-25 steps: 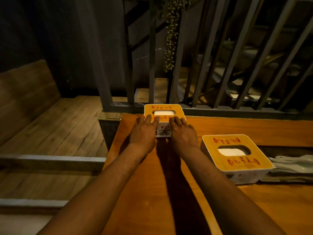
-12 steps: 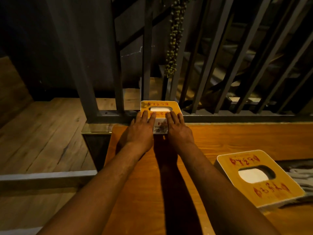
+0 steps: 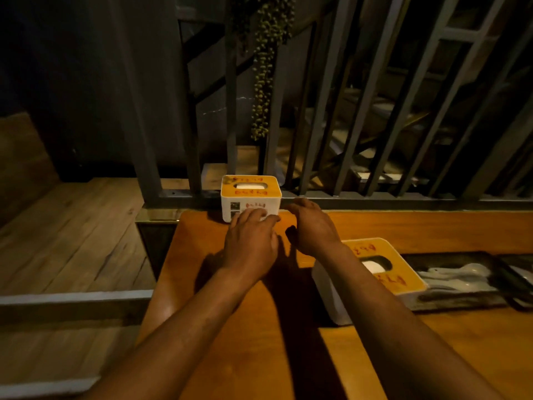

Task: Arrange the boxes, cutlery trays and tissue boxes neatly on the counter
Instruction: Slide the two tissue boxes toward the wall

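While the far box [image 3: 250,194] at 12 o'clock is touched by the left hand's [image 3: 250,241] relaxed fingers, it should be squared gently; the right hand [image 3: 313,228], loosely curled, holds nothing.

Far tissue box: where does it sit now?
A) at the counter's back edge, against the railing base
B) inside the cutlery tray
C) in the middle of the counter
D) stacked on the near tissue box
A: the far tissue box stands at the counter back edge against the railing base, with the left hand touching its front.
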`<action>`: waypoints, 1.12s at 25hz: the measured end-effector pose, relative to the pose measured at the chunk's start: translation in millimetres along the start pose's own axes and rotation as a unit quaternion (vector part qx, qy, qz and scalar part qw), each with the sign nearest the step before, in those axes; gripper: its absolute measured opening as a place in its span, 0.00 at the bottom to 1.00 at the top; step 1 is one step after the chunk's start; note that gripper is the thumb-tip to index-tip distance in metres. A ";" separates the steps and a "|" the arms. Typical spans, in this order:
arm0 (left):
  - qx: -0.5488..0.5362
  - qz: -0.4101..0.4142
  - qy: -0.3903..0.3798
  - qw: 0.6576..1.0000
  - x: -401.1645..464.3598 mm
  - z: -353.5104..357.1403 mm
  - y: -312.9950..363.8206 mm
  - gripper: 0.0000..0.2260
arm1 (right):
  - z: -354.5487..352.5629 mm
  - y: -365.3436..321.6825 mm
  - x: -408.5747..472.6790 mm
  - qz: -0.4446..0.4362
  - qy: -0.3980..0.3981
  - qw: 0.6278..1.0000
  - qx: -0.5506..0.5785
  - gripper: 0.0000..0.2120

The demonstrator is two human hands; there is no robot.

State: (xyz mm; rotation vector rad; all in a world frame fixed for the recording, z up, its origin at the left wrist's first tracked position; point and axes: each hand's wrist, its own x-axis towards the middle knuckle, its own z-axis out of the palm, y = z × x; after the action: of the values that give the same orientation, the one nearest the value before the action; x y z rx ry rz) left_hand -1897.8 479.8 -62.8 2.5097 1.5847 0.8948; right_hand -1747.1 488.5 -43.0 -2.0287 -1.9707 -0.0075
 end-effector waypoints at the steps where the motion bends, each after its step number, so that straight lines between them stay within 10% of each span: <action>1: -0.010 0.005 0.001 1.000 -17.4 -3.7 18.6 0.17 | -7.3 10.1 -16.5 0.003 0.010 1.000 0.009 0.28; 8: -0.035 0.039 -0.025 0.998 -125.7 -2.3 133.9 0.18 | -57.5 117.2 -165.7 0.028 0.087 0.995 0.046 0.12; 16: 0.069 0.014 -0.126 0.990 -136.2 22.1 162.3 0.28 | -53.4 139.9 -211.5 -0.011 -0.043 0.998 -0.033 0.38; 28: 0.103 -0.054 -0.172 0.978 -23.7 53.5 95.1 0.38 | -13.0 127.7 -85.5 -0.013 -0.093 0.995 -0.018 0.42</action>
State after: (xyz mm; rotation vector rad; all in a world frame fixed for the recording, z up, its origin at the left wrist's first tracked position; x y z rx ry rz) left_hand -1801.5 428.6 -86.7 2.4992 1.7457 0.2749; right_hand -1624.2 401.8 -77.1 -2.0943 -2.1213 0.1472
